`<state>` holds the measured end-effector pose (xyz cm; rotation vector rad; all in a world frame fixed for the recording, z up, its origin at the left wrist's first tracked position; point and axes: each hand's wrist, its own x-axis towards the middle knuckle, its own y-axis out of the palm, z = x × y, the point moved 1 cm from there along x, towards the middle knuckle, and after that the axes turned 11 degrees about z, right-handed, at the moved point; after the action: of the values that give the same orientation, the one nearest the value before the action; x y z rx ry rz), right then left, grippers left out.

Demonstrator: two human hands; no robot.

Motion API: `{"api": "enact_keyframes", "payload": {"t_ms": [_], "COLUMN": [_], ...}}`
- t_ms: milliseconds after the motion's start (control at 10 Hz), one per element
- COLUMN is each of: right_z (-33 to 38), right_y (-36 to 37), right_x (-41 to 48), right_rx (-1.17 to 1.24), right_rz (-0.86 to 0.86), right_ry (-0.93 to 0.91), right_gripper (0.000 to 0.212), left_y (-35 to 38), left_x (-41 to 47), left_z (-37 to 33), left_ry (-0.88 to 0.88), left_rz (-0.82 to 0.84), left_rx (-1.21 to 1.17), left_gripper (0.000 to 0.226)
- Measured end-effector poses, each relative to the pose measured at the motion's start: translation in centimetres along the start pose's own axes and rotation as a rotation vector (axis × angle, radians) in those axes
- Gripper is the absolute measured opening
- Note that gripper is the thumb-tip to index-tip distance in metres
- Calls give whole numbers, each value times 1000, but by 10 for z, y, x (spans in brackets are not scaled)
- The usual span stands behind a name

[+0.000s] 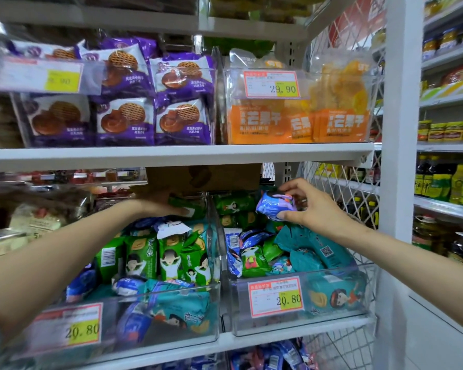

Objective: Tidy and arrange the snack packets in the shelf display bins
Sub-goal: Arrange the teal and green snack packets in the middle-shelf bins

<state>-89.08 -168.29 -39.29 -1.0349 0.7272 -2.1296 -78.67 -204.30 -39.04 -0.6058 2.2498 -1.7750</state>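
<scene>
We face a white shelf [171, 153] that carries two clear upper bins [221, 84]. One shows six purple packets [126, 121] face-on, and the other at least three orange packs [257, 124]. Below it stand two more clear bins side by side, the left bin [217, 311] and the right bin [332, 320]. Each holds a jumble of green, blue and teal packets, too heaped for us to count.

Our right hand [313, 206] hangs over the back of the right bin. With thumb below and fingers above, it pinches one blue packet [274, 205] lifted clear of the heap. The packet's long axis runs roughly left to right, tipped down a little at its left end. Our left hand [158, 206] reaches to the back of the left bin and lies on a green packet [185, 205]. Blur keeps us from telling whether the fingers grip it or only press on it.

The coming move, we judge, turns on where the other blue packets lie. One group sits below and to the left of the grip, against the right bin's left wall, and more lie at the front of the left bin, past the divider. The right hand is nearer the first group, so a short drop down and leftward would place the packet there.

Two price tags [275, 296] read 20.80, one on each lower bin.
</scene>
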Motion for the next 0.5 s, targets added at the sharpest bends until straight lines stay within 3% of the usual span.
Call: {"api": "enact_keyframes", "payload": {"t_ms": [100,200,300,400,500], "right_z": [-2,-6,-7,-5,-3], "right_y": [-1,-3,-5,-7,-14], "right_x": [-1,-2,-3,-6,-11], "right_rx": [9,13,25,41,39], "right_rz": [2,1,14,30,23], "right_ry": [-3,3,9,12,11], "right_gripper": [47,47,47,47,46], "left_y": [4,-4,-4,2,12], "left_x": [4,-33,-54,-56,-44], "left_z": [-14,-60,-101,-131,-155], "left_ry": [51,181,321,428,425], "left_rz": [-105,-167,-113,0,157], "left_rx": [-41,-101,-123,-76,-19], "left_gripper": [80,51,32,32,34]}}
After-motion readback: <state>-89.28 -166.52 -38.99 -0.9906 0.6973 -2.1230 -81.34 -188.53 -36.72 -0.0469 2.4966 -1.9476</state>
